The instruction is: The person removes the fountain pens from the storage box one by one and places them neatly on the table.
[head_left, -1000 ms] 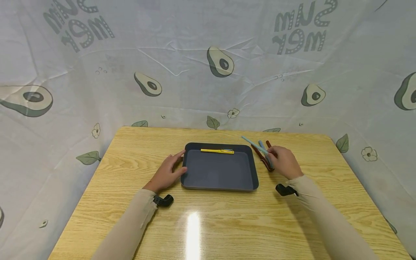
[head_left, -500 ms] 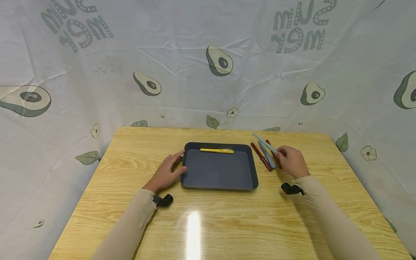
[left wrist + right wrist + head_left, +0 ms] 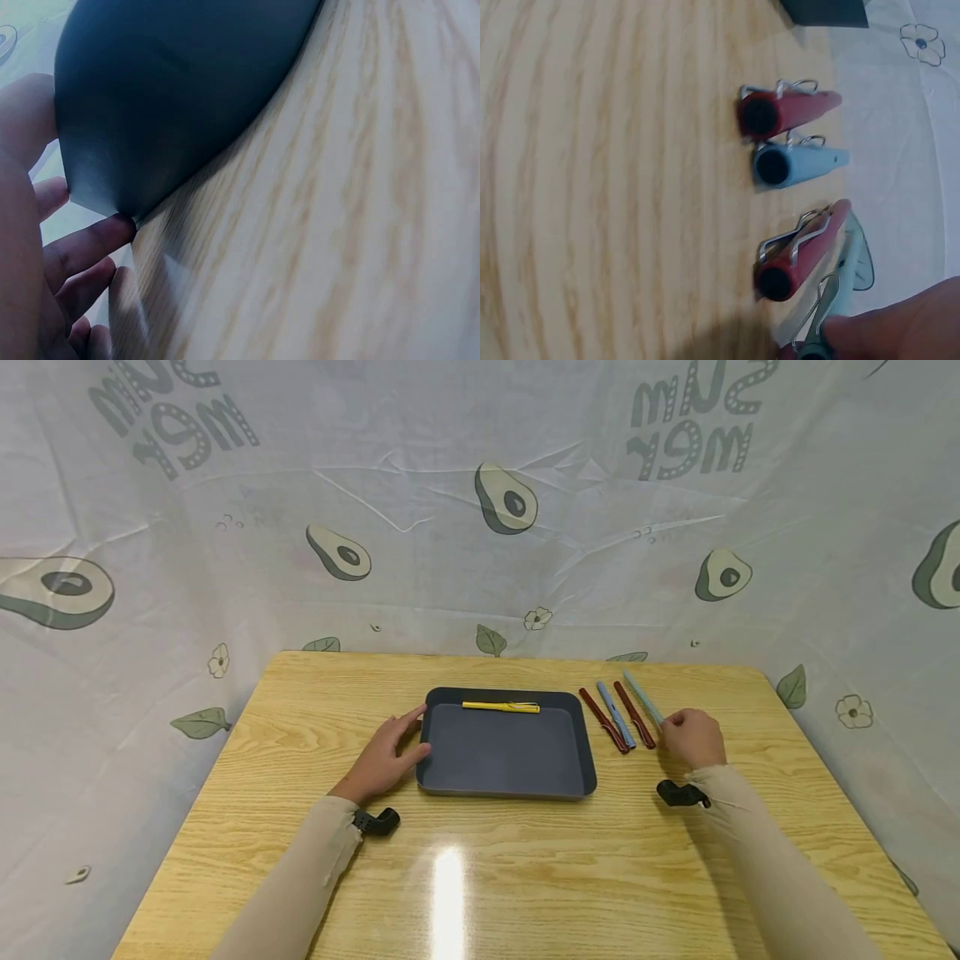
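Observation:
A pale green pen (image 3: 643,697) with a metal clip is pinched at its near end by my right hand (image 3: 694,739). In the right wrist view the thumb (image 3: 900,330) presses on that pen near its clip. Just left of it lie a red pen (image 3: 634,715), a light blue pen (image 3: 617,715) and another red pen (image 3: 603,720), side by side on the table. My left hand (image 3: 381,762) touches the left side of a dark grey tray (image 3: 506,756), its fingers spread and loosely bent. A yellow pen (image 3: 500,707) lies inside the tray along the far wall.
The wooden table (image 3: 525,877) reaches back to a pale cloth (image 3: 420,585) printed with avocados and leaves. A bright light reflection shows on the table's near part. Black wrist mounts (image 3: 377,822) sit on both forearms.
My right hand has carried the pale green pen rightward and down from above the other pens to the right of them. My left hand and the tray stay put.

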`<state>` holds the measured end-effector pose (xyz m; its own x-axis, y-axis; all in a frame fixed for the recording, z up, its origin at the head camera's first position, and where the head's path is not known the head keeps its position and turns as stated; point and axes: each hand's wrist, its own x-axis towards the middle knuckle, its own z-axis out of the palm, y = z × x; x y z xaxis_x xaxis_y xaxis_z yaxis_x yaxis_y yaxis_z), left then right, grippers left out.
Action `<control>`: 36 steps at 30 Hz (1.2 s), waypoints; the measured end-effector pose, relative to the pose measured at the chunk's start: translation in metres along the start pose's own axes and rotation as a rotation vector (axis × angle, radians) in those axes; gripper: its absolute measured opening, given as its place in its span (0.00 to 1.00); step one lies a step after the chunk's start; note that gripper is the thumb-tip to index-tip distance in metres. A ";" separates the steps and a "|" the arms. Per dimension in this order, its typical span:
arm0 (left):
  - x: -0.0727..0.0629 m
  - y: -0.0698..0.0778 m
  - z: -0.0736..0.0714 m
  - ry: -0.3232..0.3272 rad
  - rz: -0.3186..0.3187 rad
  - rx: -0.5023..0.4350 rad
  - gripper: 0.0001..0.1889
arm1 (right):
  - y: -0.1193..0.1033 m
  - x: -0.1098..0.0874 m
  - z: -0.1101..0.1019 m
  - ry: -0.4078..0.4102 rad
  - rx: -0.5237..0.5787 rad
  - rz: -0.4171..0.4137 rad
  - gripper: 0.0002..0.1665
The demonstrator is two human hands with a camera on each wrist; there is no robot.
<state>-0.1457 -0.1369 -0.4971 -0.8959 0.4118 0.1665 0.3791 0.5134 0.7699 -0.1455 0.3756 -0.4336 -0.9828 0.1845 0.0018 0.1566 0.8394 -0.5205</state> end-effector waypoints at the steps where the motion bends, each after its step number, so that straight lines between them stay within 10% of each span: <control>1: 0.000 0.000 0.000 0.001 0.001 -0.002 0.37 | 0.001 0.001 0.000 -0.009 -0.004 0.013 0.19; 36: 0.000 0.000 -0.002 -0.005 -0.004 -0.015 0.37 | -0.006 0.006 0.011 -0.105 -0.019 -0.120 0.19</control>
<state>-0.1463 -0.1384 -0.4957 -0.8963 0.4134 0.1604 0.3719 0.5040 0.7795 -0.1538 0.3664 -0.4396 -0.9992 0.0290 -0.0267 0.0385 0.8618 -0.5057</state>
